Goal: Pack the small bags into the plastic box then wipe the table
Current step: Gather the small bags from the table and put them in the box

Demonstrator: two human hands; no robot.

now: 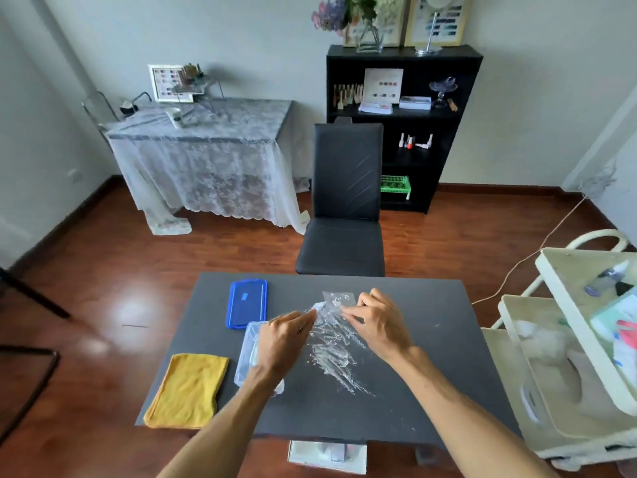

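Your two forearms reach in from the near edge, and both hands are down on the scattered clear small plastic bags (pixel 332 343) spread across the middle of the dark grey counter (pixel 413 391). Your left hand (pixel 286 339) lies with fingers nearly straight on the pile's left edge; your right hand (pixel 375 322) pinches the bags at the far end, likely gathering them into a stack. The clear rectangular plastic box (pixel 246 360) sits open just left of the pile, partly under your left wrist, handy for loading. Its blue rectangular lid (pixel 246 303) lies beyond it, out of the way. The folded yellow cloth (pixel 188 389) waits at the near left corner for wiping.
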